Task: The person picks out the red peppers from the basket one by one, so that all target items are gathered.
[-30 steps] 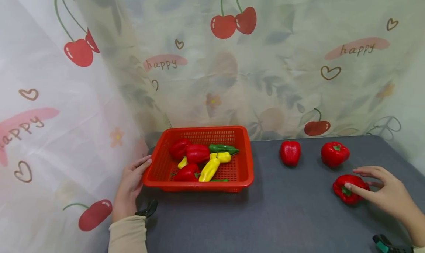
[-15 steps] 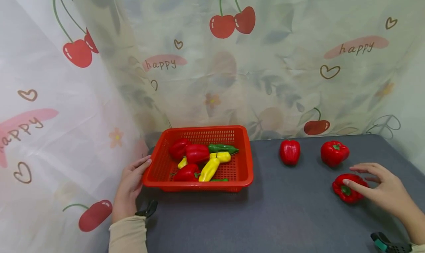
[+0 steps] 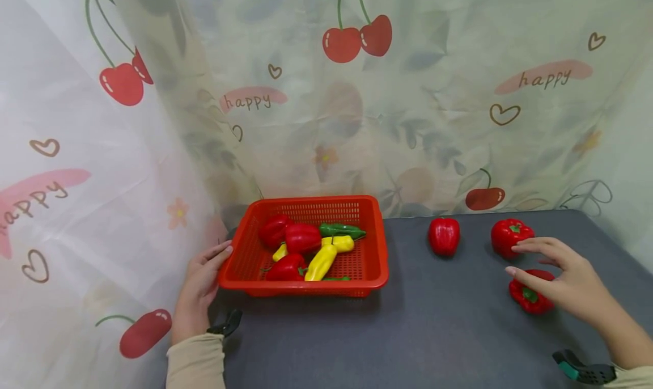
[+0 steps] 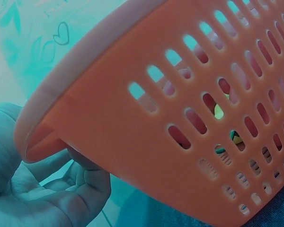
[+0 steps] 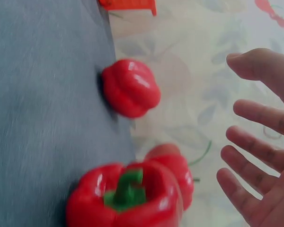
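At the left, my left hand holds the rim of a red plastic basket. Its fingers curl under the lip of that basket in the left wrist view. Several red bell peppers, yellow peppers and green peppers lie inside. On the right, my right hand hovers over the nearest red bell pepper, partly covering it. Its fingers are spread and hold nothing in the right wrist view. A second bell pepper sits just beyond the fingertips.
Another red bell pepper stands between the basket and the right-hand pair, near the back edge of the grey table. A patterned curtain rises behind the table and along its left side.
My right hand has let go of the nearest bell pepper and moved up and to the left over it. That pepper stays on the table. My left hand and the basket hold their place.
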